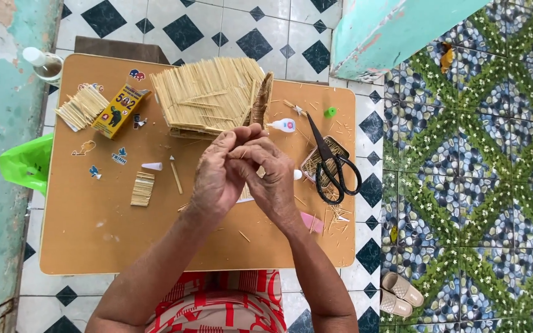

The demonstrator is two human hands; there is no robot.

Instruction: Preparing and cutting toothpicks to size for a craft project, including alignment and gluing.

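Toothpick-thin wooden sticks form the ridged, pale model roof [208, 95] lying at the far middle of the bench [94, 228]. Just near of it, the left hand [217, 179] and right hand [272, 179] press together, fingertips pinching a thin stick between them. Black-handled scissors [334, 166] lie to the right on a small box of sticks. A yellow glue carton [118, 111] and a loose stick bundle [81, 108] sit far left; a flat stick panel [142, 188] lies nearer.
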